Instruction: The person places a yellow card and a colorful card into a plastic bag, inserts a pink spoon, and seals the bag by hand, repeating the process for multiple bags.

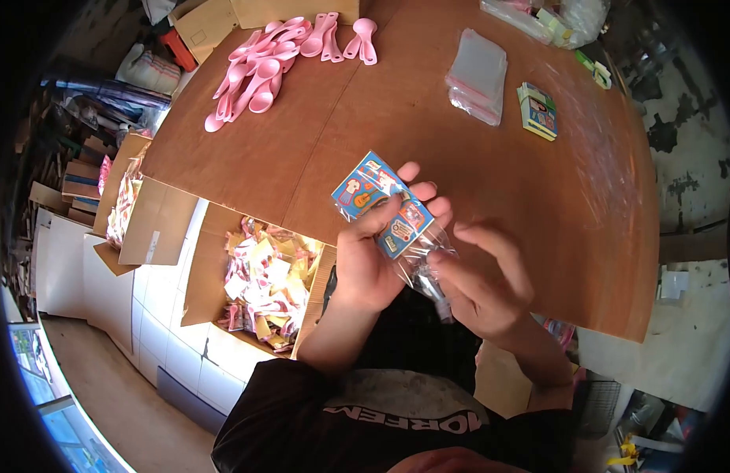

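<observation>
While the left hand [373, 256] is gripping a sticker card [382, 203] above the bench's [317, 150] near edge, the right hand [483, 284] is pinching its clear bag [425, 264].

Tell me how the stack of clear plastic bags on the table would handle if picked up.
The stack of clear bags would probably flop, since it looks like thin film lying flat on the table. It is likely light. The glossy sheets may slide apart, as the edges already sit unevenly.

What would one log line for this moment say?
left hand: holds sticker card | right hand: pinches clear bag at card's lower end | table: pink spoons, bag stack
</observation>
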Tool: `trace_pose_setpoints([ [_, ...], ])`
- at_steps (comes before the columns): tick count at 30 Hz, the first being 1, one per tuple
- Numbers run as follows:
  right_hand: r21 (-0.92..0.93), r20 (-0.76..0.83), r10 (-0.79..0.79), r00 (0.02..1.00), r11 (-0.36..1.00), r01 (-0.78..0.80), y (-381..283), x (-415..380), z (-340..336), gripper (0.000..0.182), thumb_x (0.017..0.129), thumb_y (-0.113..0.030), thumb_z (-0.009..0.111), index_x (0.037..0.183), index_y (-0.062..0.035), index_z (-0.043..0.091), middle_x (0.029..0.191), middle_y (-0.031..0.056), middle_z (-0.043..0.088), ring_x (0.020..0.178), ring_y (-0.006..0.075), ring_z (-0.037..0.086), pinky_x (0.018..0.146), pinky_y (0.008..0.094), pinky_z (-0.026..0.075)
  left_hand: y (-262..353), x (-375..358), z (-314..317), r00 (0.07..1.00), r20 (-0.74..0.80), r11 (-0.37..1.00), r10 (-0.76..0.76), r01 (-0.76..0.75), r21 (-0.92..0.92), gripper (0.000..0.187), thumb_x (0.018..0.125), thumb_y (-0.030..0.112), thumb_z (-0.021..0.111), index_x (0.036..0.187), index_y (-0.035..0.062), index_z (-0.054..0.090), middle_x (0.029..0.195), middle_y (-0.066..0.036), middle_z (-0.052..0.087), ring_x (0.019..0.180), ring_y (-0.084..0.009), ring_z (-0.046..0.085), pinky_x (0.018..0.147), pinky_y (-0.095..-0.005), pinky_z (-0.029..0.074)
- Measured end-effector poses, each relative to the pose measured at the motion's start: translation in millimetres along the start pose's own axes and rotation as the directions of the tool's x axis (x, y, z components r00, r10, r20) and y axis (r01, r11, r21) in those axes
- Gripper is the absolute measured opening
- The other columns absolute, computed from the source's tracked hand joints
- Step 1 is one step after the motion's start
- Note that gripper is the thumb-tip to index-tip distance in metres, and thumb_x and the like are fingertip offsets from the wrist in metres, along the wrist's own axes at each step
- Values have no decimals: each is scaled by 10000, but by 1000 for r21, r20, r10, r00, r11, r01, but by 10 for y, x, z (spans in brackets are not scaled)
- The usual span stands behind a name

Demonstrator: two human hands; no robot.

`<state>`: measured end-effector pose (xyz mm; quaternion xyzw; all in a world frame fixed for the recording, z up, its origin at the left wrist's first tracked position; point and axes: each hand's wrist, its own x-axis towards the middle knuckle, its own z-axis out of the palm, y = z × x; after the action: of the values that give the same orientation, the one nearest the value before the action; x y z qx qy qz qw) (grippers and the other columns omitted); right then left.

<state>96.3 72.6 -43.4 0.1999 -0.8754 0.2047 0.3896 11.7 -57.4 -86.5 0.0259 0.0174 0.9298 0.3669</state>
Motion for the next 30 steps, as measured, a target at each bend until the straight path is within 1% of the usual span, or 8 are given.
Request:
trace_pose_setpoints([
  [6, 214, 144, -100, 985, 974, 68, 285, 623, -77, 241, 743, -132, 723, 973, -75, 680, 843, 80, 632, 720, 251, 616, 652, 340, 503, 459, -170, 35, 935, -25, 935, 353, -353, -10, 406, 891, 73, 507, 1285, 9, 437, 1045, -160, 615, 1058, -326, 583, 1016, -493, 422],
  [11, -28, 148, 294, 944, 956, -294, 1377, 1180, 938, 206, 802, -199, 669, 921, -32, 672, 804, 112, 676, 738, 263, 658, 666, 355, 511, 591, -181, 65, 828, -66, 831, 557, -553, 62, 375, 952, 162, 470, 1297, 18, 433, 1062, -162, 597, 1036, -311, 585, 995, -481, 437],
  [14, -256, 147, 333, 931, 922, -289, 1770, 1411, 1462, 290, 800, -316, 681, 966, -79, 691, 865, 97, 694, 826, 253, 671, 729, 367, 515, 638, -148, 91, 809, -83, 812, 582, -573, 110, 400, 936, 187, 498, 1278, -16, 460, 1085, -150, 604, 1038, -285, 588, 985, -470, 439],
  [17, -456, 254, 643, 723, 739, -496, 1719, 1640, 1624, 298, 775, -361, 682, 927, -106, 706, 816, 101, 696, 807, 271, 671, 732, 393, 514, 664, -105, 145, 804, -102, 809, 586, -571, 140, 393, 938, 193, 499, 1268, -17, 469, 1083, -143, 607, 1033, -281, 591, 986, -474, 434],
  [20, -316, 174, 740, 649, 667, -675, 1764, 1630, 1633, 241, 772, -318, 685, 877, -103, 710, 779, 96, 693, 763, 273, 672, 706, 380, 514, 685, -69, 171, 802, -85, 802, 592, -575, 162, 383, 942, 195, 495, 1262, -14, 476, 1089, -141, 607, 1039, -281, 589, 995, -479, 423],
  [23, -21, 5, 626, 780, 780, -626, 1717, 1467, 1337, 171, 793, -194, 639, 834, -34, 681, 734, 114, 682, 662, 265, 663, 639, 364, 513, 765, -1, 155, 829, -91, 834, 552, -549, 57, 359, 954, 212, 484, 1249, 9, 462, 1085, -163, 585, 1057, -314, 572, 1016, -493, 406],
  [26, 400, 161, 683, 712, 615, -680, 1316, 1216, 640, 209, 882, -145, 625, 1025, 8, 626, 730, 60, 643, 600, 72, 588, 522, 215, 481, 822, 59, 143, 831, -107, 837, 545, -546, 23, 331, 951, 203, 484, 1204, -12, 479, 1073, -173, 593, 1061, -331, 576, 1027, -511, 397],
  [30, 472, 137, 701, 700, 575, -668, 842, 668, -151, 224, 912, -120, 604, 1077, 32, 616, 795, 75, 638, 618, 83, 581, 584, 226, 506, 824, 151, 102, 863, -117, 863, 491, -500, -73, 306, 942, 171, 496, 1164, -39, 489, 1068, -191, 596, 1064, -346, 575, 1024, -531, 401],
])
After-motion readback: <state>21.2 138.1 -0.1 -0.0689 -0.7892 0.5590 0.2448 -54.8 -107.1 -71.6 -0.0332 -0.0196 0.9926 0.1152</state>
